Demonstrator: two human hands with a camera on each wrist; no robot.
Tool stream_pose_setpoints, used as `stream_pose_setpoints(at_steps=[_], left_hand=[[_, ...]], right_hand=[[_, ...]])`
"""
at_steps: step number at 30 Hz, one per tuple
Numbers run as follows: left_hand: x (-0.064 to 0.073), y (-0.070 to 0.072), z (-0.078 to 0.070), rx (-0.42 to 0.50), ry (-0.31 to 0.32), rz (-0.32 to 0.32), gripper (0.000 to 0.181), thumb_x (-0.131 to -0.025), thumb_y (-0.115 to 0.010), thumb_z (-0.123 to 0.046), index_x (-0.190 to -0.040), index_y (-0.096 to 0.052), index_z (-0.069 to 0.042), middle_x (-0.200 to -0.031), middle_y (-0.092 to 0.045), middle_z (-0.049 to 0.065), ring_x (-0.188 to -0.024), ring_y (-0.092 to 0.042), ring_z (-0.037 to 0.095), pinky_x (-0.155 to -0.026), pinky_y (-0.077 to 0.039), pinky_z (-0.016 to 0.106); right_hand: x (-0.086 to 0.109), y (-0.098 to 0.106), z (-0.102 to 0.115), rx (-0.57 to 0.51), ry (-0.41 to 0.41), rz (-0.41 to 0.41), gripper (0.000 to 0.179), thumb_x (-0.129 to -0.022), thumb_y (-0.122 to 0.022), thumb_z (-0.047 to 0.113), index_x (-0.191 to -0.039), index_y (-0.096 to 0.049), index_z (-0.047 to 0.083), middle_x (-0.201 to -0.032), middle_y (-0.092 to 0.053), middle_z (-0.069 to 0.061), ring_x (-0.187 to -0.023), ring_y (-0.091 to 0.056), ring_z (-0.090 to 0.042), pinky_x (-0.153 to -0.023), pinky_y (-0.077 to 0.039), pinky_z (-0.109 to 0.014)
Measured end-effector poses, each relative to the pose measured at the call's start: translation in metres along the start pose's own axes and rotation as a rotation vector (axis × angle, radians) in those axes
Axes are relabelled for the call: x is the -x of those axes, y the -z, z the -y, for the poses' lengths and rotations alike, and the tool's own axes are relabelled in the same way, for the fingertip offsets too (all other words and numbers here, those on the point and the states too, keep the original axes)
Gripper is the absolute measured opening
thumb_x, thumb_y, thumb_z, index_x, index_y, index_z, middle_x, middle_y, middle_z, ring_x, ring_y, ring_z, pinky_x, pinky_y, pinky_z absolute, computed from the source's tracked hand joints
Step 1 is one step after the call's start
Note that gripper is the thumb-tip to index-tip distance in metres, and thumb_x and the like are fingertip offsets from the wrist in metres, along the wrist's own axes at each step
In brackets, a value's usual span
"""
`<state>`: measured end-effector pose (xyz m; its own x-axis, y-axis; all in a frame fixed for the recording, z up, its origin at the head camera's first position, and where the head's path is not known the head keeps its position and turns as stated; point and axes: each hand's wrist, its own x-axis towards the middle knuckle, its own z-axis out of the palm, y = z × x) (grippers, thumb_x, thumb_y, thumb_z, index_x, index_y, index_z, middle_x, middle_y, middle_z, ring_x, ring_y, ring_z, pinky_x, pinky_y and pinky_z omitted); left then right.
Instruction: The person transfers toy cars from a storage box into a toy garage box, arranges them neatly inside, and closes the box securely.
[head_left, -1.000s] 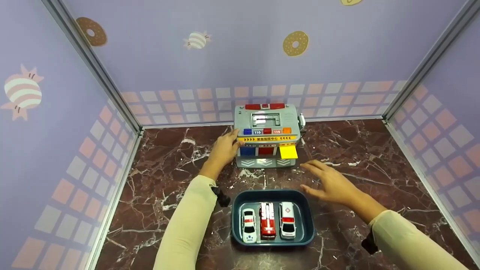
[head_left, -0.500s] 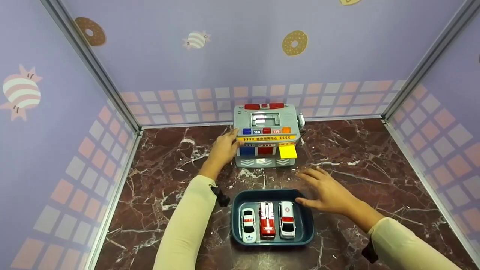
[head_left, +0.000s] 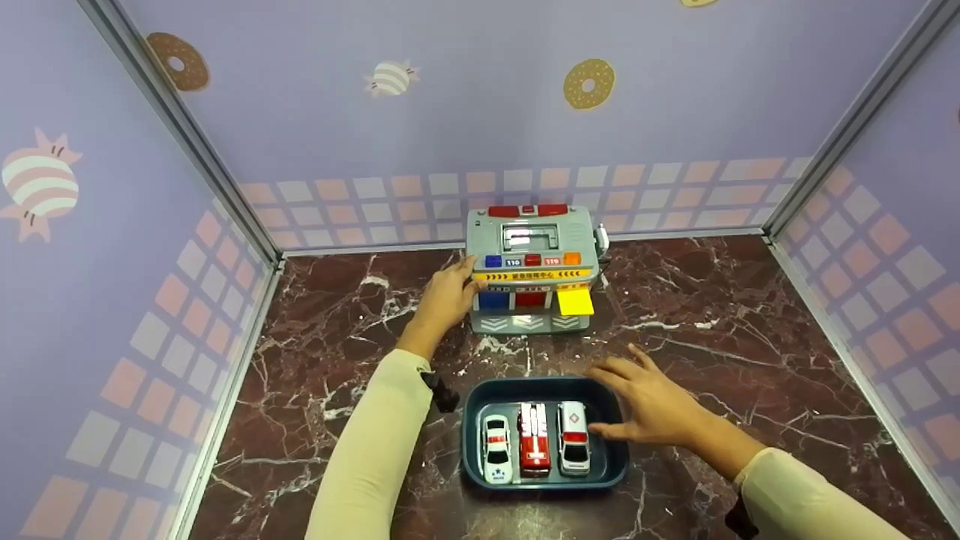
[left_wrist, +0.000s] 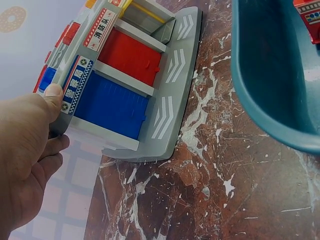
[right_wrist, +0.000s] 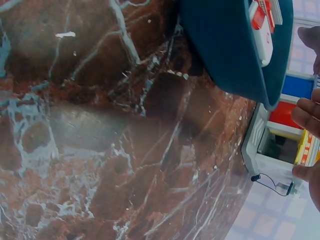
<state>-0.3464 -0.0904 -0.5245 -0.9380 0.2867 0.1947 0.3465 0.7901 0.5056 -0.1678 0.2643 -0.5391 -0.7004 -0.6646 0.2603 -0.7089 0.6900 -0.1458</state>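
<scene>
My left hand [head_left: 444,300] grips the left edge of a grey toy emergency station [head_left: 491,234], its thumb on the front corner in the left wrist view. Two of the station's doors, a blue door [left_wrist: 112,106] and a red door [left_wrist: 131,57], are down. A yellow door [head_left: 575,301] on the right is swung up and out. My right hand [head_left: 656,401] hovers with spread fingers over the right rim of a dark teal tray [head_left: 470,424], holding nothing. Its thumb points at a white toy ambulance [head_left: 574,418]. Beside that lie a red toy fire truck [head_left: 534,450] and a white toy police car [head_left: 496,454].
The tray stands in front of the station on a dark red marbled tabletop [head_left: 337,330]. A patterned lilac wall [head_left: 487,112] rises close behind the station, with further walls at both sides. A handset [head_left: 602,238] hangs on the station's right side.
My right hand has moved toward me and slightly left, from beside the station to over the tray's right rim near the ambulance. My left hand has stayed on the station.
</scene>
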Motion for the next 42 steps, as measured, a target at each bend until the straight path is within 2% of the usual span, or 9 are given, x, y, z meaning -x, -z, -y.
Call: stream_pose_setpoints(at_steps=[10, 16, 22, 29, 36, 42], left_hand=[[0.0, 0.0, 0.001, 0.008, 0.021, 0.013, 0.067, -0.11, -0.067, -0.039, -0.165, -0.05, -0.004, -0.166, -0.054, 0.023, -0.153, -0.055, 0.043, -0.131, -0.044, 0.053], [-0.001, -0.001, 0.002, 0.0, 0.019, 0.011, 0.067, -0.11, -0.067, -0.038, -0.165, -0.051, -0.004, -0.166, -0.055, 0.022, -0.153, -0.055, 0.043, -0.131, -0.044, 0.053], [-0.001, 0.0, 0.002, 0.006, 0.011, 0.012, 0.066, -0.11, -0.067, -0.036, -0.164, -0.051, -0.003, -0.165, -0.056, 0.023, -0.152, -0.056, 0.043, -0.13, -0.045, 0.053], [-0.001, -0.001, 0.001, 0.005, 0.015, 0.011, 0.065, -0.11, -0.067, -0.035, -0.164, -0.052, -0.004, -0.165, -0.055, 0.023, -0.152, -0.056, 0.044, -0.131, -0.044, 0.054], [-0.001, -0.001, 0.002, -0.006, 0.029, 0.024, 0.066, -0.111, -0.064, -0.039, -0.167, -0.049, -0.007, -0.167, -0.052, 0.022, -0.154, -0.053, 0.045, -0.132, -0.041, 0.056], [0.0, -0.002, 0.002, 0.001, 0.01, 0.016, 0.066, -0.111, -0.065, -0.038, -0.166, -0.05, -0.005, -0.166, -0.053, 0.023, -0.154, -0.053, 0.045, -0.132, -0.042, 0.056]], right_hand=[[0.007, -0.017, 0.01, 0.037, 0.055, -0.023, 0.083, -0.081, -0.092, 0.061, -0.142, -0.072, 0.009, -0.132, -0.074, -0.007, -0.121, -0.072, -0.026, -0.121, -0.04, -0.08], [0.008, -0.028, 0.021, 0.045, 0.037, 0.062, 0.088, -0.083, -0.088, 0.068, -0.145, -0.07, 0.008, -0.138, -0.072, -0.008, -0.127, -0.071, -0.026, -0.122, -0.035, -0.084], [0.006, -0.038, 0.027, 0.073, 0.016, 0.131, 0.099, -0.078, -0.089, 0.074, -0.147, -0.067, 0.006, -0.14, -0.07, -0.013, -0.131, -0.069, -0.03, -0.121, -0.033, -0.087], [0.005, -0.045, 0.032, 0.104, -0.012, 0.174, 0.111, -0.076, -0.087, 0.081, -0.152, -0.063, 0.003, -0.141, -0.07, -0.015, -0.13, -0.069, -0.03, -0.121, -0.032, -0.088], [0.003, -0.047, 0.036, 0.107, -0.028, 0.193, 0.118, -0.073, -0.089, 0.079, -0.155, -0.059, 0.0, -0.143, -0.069, -0.017, -0.132, -0.068, -0.032, -0.119, -0.033, -0.089], [0.0, -0.049, 0.039, 0.101, -0.042, 0.224, 0.121, -0.072, -0.091, 0.078, -0.157, -0.057, -0.002, -0.146, -0.067, -0.018, -0.134, -0.067, -0.034, -0.118, -0.032, -0.09]])
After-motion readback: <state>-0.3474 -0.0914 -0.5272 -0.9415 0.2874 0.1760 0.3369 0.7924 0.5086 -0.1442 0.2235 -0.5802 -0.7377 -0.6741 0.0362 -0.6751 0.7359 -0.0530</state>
